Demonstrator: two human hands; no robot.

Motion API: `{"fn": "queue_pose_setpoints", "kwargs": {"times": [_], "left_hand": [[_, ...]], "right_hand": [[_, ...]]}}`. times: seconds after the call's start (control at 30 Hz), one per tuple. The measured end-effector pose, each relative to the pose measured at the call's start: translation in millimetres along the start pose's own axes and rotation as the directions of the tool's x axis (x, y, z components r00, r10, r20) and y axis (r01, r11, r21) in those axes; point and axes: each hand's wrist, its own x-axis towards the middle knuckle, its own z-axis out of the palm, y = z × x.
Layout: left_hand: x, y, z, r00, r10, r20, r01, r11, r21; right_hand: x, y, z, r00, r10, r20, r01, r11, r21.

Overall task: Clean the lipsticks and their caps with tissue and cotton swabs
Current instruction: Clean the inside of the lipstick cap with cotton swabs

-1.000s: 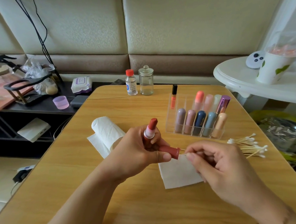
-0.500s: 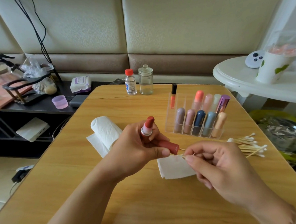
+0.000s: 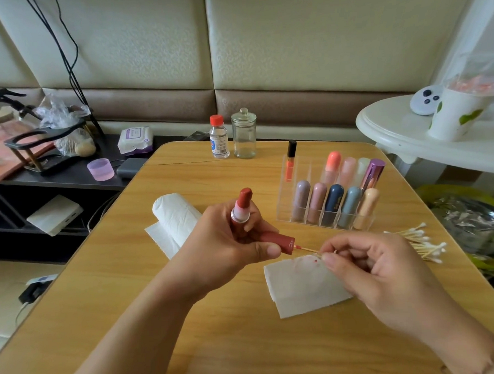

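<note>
Nearest, my right hand (image 3: 379,277) pinches the wooden stick of a cotton swab (image 3: 310,249) between thumb and fingertips, its red-stained tip just at the open mouth of the lipstick cap (image 3: 277,240). Beneath that hand lies a flat tissue sheet (image 3: 300,290) on the wooden table (image 3: 219,345), marked with small red spots near my fingertips. My left hand (image 3: 229,245) grasps two things at once: the dark red cap, lying sideways with its opening toward the right, and the uncapped lipstick (image 3: 242,208), held upright with its red bullet extended above a silver collar. To the right, a loose pile of cotton swabs (image 3: 417,243) rests on the table near its right edge. Left of my left hand, a tissue roll (image 3: 174,216) lies on its side over a trailing sheet. Farther, a clear organizer (image 3: 331,199) holds capped lipsticks in pastel and dark blue cases, a purple metallic tube and an orange lip gloss. At the far edge stand a small bottle (image 3: 219,138) with a red cap and an empty glass jar (image 3: 244,135) with a lid, side by side.
</note>
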Motion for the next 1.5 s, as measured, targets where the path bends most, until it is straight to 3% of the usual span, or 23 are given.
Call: {"fn": "queue_pose_setpoints", "kwargs": {"times": [0.1,0.23,0.37,0.53,1.03,1.17,1.37,1.43,1.5], "left_hand": [[0,-1,2,1.0,0.0,0.008,0.0,0.999,0.038],[0,-1,1,1.0,0.001,0.005,-0.001,1.0,-0.008],[0,1,3,1.0,-0.005,0.03,0.005,1.0,-0.007],[0,1,-1,1.0,0.001,-0.015,-0.001,1.0,-0.016],[1,0,-6,1.0,0.024,-0.012,-0.025,0.997,-0.076],[0,-1,-5,1.0,0.017,-0.004,-0.017,0.997,-0.074],[0,-2,-1,1.0,-0.008,-0.025,0.009,0.999,0.032],[1,-2,-2,0.999,-0.013,-0.053,0.015,0.999,0.035],[2,-4,-2,0.997,-0.02,-0.073,0.022,1.0,0.022]], "right_hand": [[-1,-2,3,0.995,-0.051,-0.08,0.05,0.999,-0.008],[-2,-4,6,0.998,-0.019,0.058,0.014,0.996,0.093],[0,0,4,0.998,-0.016,-0.059,0.019,0.998,0.061],[-1,-7,7,0.999,-0.041,0.035,0.034,0.983,0.182],[1,-2,-7,0.996,-0.059,-0.066,0.072,0.976,0.204],[0,1,-5,0.995,-0.079,-0.056,0.083,0.994,0.072],[2,4,-7,1.0,-0.028,0.007,0.027,0.998,0.056],[6,14,-13,0.991,-0.016,-0.13,-0.005,0.987,-0.16],[9,23,-12,0.968,-0.03,-0.25,-0.083,0.899,-0.429]]}}
